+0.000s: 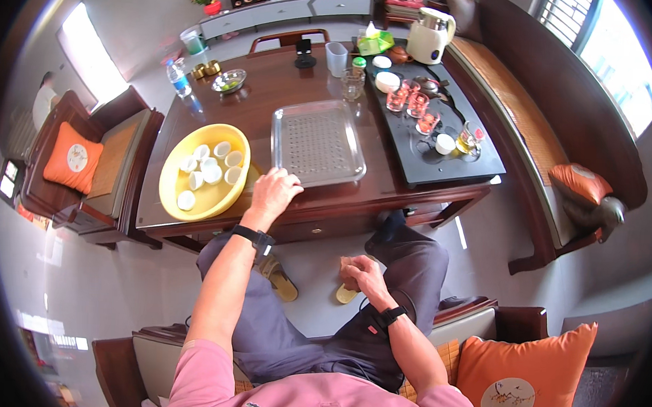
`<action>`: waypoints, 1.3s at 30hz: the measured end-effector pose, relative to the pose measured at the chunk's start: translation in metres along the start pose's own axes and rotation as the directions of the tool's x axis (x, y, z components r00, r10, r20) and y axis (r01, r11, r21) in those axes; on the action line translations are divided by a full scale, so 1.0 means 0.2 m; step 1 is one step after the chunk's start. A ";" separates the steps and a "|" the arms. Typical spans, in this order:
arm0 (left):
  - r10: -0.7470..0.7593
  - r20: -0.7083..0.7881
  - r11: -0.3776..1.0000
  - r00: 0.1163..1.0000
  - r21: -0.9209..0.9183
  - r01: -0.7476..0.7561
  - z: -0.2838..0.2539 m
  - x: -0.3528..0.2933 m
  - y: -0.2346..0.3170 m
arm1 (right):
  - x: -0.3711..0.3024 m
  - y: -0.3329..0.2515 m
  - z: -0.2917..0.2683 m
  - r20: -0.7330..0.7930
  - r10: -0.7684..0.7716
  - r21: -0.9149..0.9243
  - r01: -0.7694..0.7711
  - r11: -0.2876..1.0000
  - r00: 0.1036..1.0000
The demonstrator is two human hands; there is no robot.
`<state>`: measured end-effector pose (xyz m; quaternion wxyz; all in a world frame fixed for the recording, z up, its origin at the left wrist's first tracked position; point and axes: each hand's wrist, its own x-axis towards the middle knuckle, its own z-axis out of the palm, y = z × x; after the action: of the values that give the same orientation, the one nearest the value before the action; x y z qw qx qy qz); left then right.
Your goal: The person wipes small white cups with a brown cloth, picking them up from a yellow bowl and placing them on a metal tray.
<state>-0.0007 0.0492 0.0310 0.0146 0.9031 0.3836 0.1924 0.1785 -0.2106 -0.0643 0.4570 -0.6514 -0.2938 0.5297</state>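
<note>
Both curled, grasps unclear: your left hand [274, 194] just below tray [318, 140], mid-frame; right hand [368, 277] lower. Bare tabletop [284, 85] past tray's upper edge.

No lettering can be made out on the labelled bottle [177, 78] beyond and left of the perforated tray [318, 142], the green tissue pack [377, 43] beyond and right of it, or the emblem-bearing pink shirt [288, 404] on its near side.
</note>
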 end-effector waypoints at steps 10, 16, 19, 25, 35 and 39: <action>-0.091 0.021 0.994 0.996 -0.065 0.092 0.06 0.10 -0.12 | 0.01 0.01 0.00 0.011 0.023 0.041 -0.023 0.999 1.000; -0.094 0.075 0.993 0.993 -0.070 0.099 0.06 0.04 -0.18 | 0.04 0.05 0.02 0.038 0.006 0.109 -0.010 0.994 0.999; -0.041 0.032 0.997 0.999 -0.071 0.043 0.02 -0.03 -0.19 | 0.00 -0.04 0.05 0.056 0.013 0.038 -0.015 0.999 0.998; -0.103 -0.072 0.971 0.992 -0.225 0.085 -0.22 -0.16 -0.10 | 0.03 -0.07 0.02 0.090 -0.033 0.158 0.018 0.987 0.995; -0.117 0.172 0.988 0.978 -0.075 0.131 -0.30 -0.27 -0.72 | 0.02 -0.49 0.19 0.155 -0.194 0.393 0.120 0.912 0.969; -0.220 0.431 0.947 0.875 -0.120 0.297 -0.28 -0.17 -0.71 | -0.03 -0.28 0.24 0.220 -0.063 0.307 -0.008 0.952 0.973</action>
<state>-0.1397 0.1182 0.0458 0.2035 0.8584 0.4700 0.0284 0.1375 -0.1794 -0.0122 0.5231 -0.5037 -0.2677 0.6333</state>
